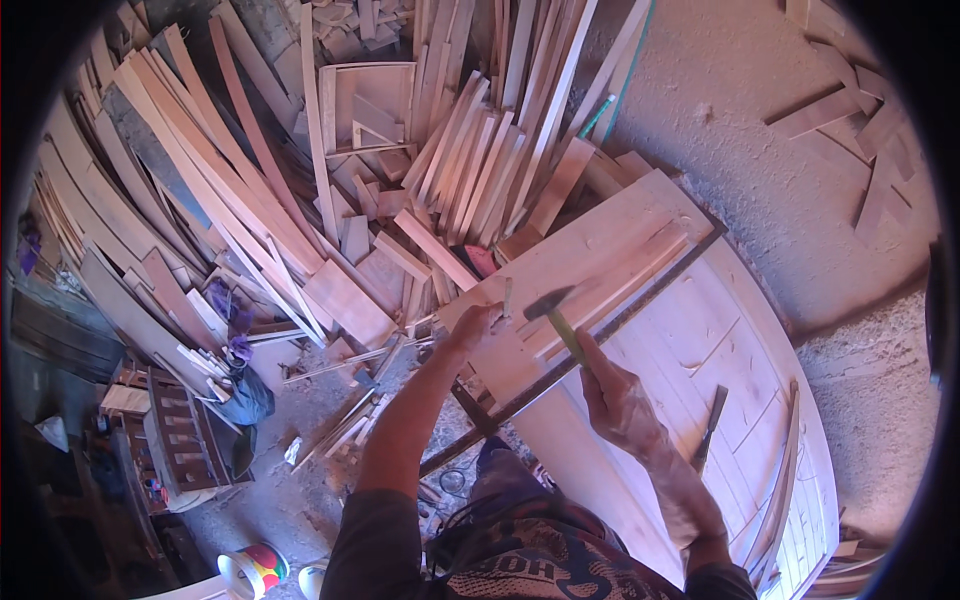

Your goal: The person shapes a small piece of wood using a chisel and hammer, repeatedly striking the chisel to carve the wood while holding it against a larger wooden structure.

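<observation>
My right hand (610,390) grips a hammer (565,330) by its yellowish handle, with the dark head (548,302) raised over a pale wooden board (650,210). My left hand (480,325) is closed on a small, slender upright piece (507,298) at the board's left part; I cannot make out whether it is wood or a tool. A long strip of wood (640,273) lies along that board, beside a dark straight bar (540,380). Below the bar is a large panelled wooden surface (740,440), with a dark tool (710,430) and loose curved strips (780,480) on it.
Stacks of planks and strips (200,180) crowd the left and top. Offcuts (830,110) lie on the dusty floor (680,80) at upper right. A slatted wooden crate (185,435), a dark bag (247,395) and a colourful bucket (250,570) stand at lower left.
</observation>
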{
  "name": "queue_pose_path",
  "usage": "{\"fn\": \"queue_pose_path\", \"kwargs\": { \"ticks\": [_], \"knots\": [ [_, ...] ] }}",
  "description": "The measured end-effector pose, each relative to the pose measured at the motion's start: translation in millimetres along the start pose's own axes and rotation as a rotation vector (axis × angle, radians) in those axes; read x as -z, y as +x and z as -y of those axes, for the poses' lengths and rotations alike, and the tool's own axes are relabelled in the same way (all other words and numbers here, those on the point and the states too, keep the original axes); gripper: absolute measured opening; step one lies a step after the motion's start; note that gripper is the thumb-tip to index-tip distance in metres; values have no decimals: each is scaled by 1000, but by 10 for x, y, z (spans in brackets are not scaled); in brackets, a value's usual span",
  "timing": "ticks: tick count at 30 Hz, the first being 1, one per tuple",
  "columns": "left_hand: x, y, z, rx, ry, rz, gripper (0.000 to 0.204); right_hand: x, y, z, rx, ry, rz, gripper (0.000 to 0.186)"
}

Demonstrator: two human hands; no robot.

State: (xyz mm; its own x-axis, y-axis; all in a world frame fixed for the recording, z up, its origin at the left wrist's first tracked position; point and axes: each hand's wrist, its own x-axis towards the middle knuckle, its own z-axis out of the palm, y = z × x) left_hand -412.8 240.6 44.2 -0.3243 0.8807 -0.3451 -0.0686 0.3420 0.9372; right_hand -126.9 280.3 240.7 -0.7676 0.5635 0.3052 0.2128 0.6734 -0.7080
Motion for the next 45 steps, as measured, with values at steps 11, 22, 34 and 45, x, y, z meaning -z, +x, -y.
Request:
{"fn": "queue_pose_path", "kwargs": {
  "ticks": [11, 22, 34, 45],
  "knots": [
    [46, 112, 198, -86, -64, 37, 32, 25, 581, 117, 75, -198, 177, 68],
    [7, 11, 108, -346, 121, 5, 23, -53, 479, 48, 3, -204, 321, 66],
    [-551, 245, -144, -584, -162, -534, 42, 143, 576, 432, 307, -38, -152, 67],
    [-577, 253, -21, -581, -148, -551, 25, 240, 762, 537, 344, -129, -106, 64]
  ]
}}
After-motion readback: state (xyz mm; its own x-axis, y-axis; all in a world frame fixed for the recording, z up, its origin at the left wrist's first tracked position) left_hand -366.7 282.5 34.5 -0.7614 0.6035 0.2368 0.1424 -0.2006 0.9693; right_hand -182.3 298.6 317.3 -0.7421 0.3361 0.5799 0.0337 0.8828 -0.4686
